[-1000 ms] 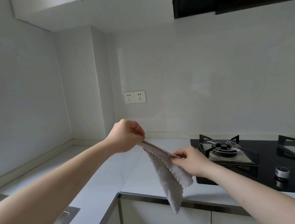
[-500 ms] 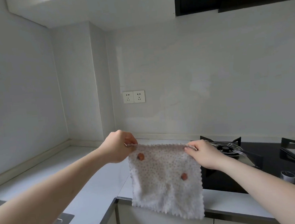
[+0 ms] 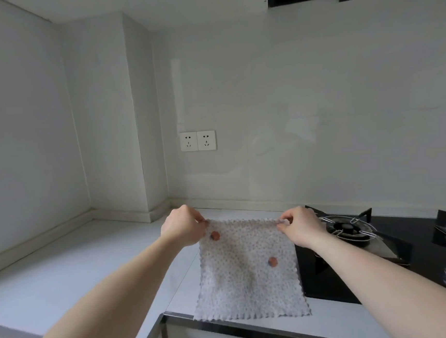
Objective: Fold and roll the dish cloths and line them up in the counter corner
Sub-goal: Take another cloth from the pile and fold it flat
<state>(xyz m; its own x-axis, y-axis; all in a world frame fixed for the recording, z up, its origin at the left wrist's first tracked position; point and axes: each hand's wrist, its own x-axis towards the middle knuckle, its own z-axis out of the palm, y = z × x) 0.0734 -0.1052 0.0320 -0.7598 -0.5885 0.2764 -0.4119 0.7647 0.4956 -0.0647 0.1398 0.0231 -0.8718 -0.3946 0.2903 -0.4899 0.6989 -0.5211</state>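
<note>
No text, label, brand, number or sign can be read anywhere in view.

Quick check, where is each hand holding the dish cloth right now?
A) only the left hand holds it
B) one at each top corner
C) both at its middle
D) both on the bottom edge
B: the left hand and right hand each pinch a top corner of the spread dish cloth.
</note>
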